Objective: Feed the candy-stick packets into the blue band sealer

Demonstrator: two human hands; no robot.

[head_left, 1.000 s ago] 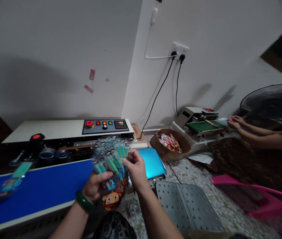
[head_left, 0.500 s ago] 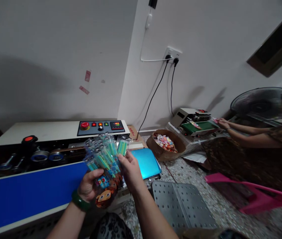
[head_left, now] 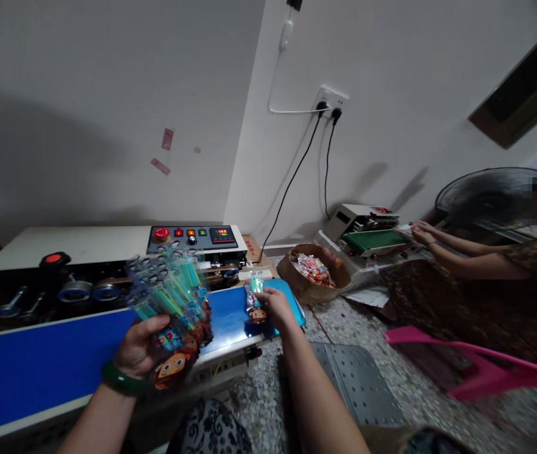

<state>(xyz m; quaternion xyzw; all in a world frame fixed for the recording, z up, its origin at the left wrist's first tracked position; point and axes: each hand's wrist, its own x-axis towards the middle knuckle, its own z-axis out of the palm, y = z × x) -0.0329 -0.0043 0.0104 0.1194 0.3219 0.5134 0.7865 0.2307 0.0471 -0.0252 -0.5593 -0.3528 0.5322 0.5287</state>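
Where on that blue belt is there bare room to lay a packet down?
The blue belt is bare from its left end up to the left hand, which holds a fan of packets. A smaller bare patch lies between that fan and the right hand, which holds a single packet over the belt's right end. Behind, the rollers crowd the edge.

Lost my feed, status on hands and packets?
Left hand grips fanned packet bundle. Right hand holds one packet over blue belt. Nothing blocking.

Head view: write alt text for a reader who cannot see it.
The left hand holds a fan of clear toy packets while the right hand sets one packet on the blue conveyor belt. Another person's hands work at a second machine.
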